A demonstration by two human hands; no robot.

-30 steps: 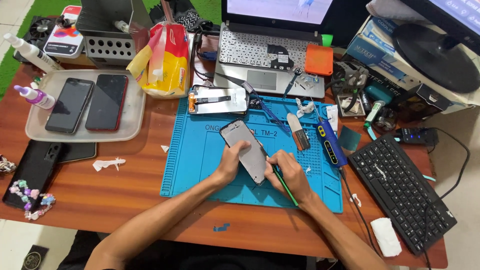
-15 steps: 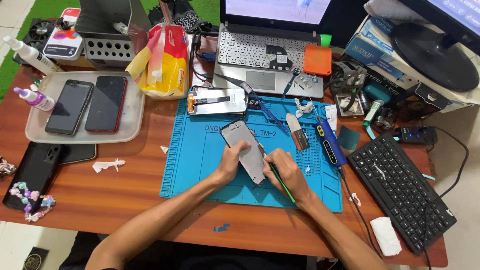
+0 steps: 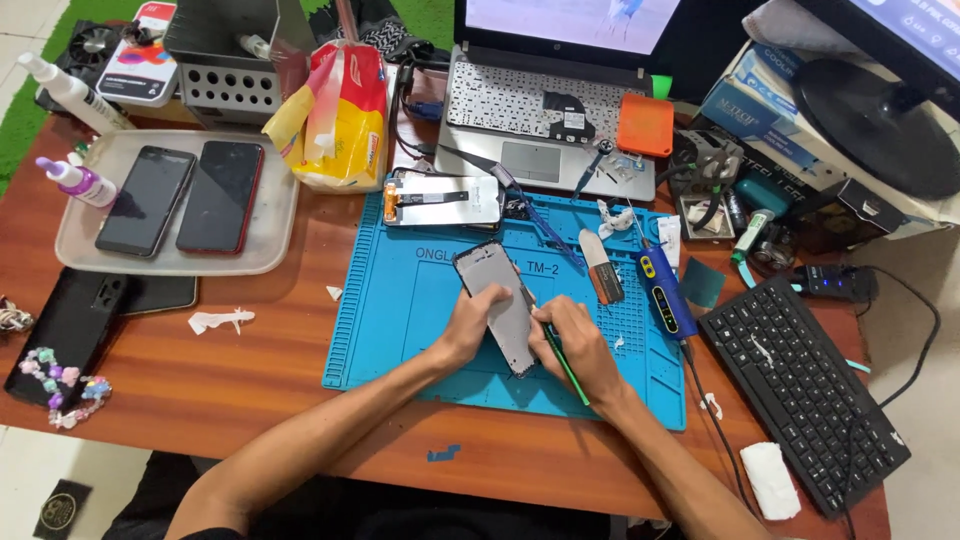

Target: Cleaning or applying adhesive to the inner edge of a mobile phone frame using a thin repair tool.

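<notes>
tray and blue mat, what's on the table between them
In the head view, only a small white scrap lies on the wood between the tray and the blue mat; a torn white strip lies lower.

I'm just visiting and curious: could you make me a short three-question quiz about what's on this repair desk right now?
1. True or false: the left hand rests on the grey phone panel lying on the blue mat.
2. What does the right hand hold? A) a green tool B) a bottle C) a keyboard
3. How many dark phones lie in the clear tray at the left?

Key:
1. True.
2. A, the thin green tool, its tip at the panel's edge.
3. Two: one black phone, one with a red rim.
</notes>
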